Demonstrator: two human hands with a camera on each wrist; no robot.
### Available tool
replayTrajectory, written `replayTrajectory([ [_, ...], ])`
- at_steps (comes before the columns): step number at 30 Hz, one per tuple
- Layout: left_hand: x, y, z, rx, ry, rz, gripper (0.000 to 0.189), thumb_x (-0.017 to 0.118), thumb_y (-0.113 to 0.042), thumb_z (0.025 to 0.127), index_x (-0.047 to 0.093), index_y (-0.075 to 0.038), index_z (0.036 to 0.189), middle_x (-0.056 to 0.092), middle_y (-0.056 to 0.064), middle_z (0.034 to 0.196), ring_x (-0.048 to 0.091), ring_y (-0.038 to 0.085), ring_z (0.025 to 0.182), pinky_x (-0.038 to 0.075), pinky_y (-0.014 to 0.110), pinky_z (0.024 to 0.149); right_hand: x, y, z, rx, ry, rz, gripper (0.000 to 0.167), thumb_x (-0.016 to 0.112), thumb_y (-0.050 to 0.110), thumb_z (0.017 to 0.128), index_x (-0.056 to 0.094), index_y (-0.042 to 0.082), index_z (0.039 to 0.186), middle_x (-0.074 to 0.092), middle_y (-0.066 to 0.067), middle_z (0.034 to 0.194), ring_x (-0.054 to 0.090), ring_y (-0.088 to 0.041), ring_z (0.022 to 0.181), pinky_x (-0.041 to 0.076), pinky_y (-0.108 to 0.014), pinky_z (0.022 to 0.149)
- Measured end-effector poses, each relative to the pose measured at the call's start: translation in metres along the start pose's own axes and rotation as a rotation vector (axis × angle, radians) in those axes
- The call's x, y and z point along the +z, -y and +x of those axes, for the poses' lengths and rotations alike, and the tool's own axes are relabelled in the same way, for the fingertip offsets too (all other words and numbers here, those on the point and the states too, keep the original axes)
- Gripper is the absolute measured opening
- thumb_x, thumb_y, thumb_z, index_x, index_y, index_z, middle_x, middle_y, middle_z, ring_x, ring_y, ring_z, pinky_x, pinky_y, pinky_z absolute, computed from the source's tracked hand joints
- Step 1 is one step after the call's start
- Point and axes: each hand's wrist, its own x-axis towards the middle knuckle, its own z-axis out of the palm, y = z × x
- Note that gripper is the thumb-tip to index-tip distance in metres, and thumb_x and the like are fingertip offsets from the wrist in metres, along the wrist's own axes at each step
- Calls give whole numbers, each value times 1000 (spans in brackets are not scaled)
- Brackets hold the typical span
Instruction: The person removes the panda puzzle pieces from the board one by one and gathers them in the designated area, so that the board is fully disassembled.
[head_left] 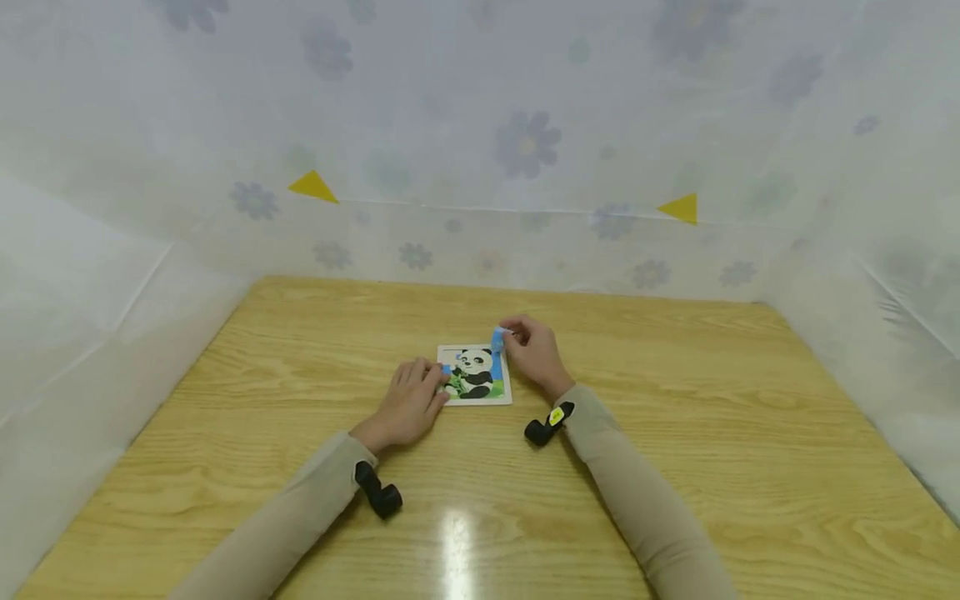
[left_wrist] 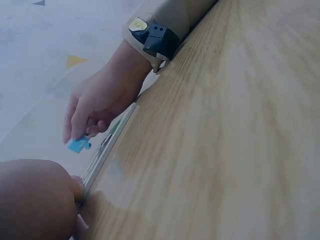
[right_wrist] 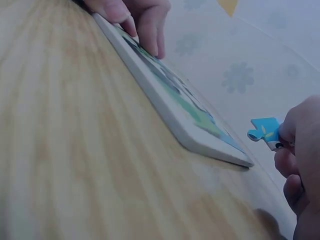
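Blue puzzle piece [left_wrist: 78, 145] in right hand [left_wrist: 100, 102], near flat board [left_wrist: 106, 151]

Glare streaks the tabletop [head_left: 480, 467]; wrist views look dimmer, hazy.

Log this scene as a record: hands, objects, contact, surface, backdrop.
left_hand: left hand, fingers on left side of board
right_hand: right hand, pinching blue puzzle piece
board: panda puzzle board, pale frame, flat on table
piece_state: held off the board, near its far right corner
surface: wood-grain table
backdrop: flower-patterned sheet, two yellow triangles
empty_slots: too small to tell
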Motion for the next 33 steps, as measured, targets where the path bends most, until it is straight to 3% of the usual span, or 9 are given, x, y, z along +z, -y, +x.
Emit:
replayTrajectory([
  [12, -1, 0, 2, 20, -2, 20, 33, 46, -19, 101, 52, -1, 128, 42, 19, 130, 38, 36, 121, 24, 51, 109, -27, -16, -3, 8, 0, -178, 17, 59, 2, 88, 69, -2, 101, 66, -16, 82, 55, -21, 67, 44, -28, 62],
  [23, -2, -1, 2, 1, 22, 0, 33, 45, -19, 101, 52, -1, 127, 40, 20, 134, 36, 37, 125, 22, 52, 110, -46, -21, -5, 48, 40, -371, 17, 66, 15, 90, 71, 4, 102, 68, -14, 89, 64, -27, 76, 51, -42, 69],
  [33, -4, -1, 0, -5, 12, -7, 33, 48, -19, 100, 53, 0, 127, 41, 21, 133, 36, 37, 123, 21, 53, 110, -56, -32, -8, 39, 37, -393, 19, 69, 17, 88, 71, 2, 101, 64, -18, 95, 59, -31, 86, 49, -45, 78],
])
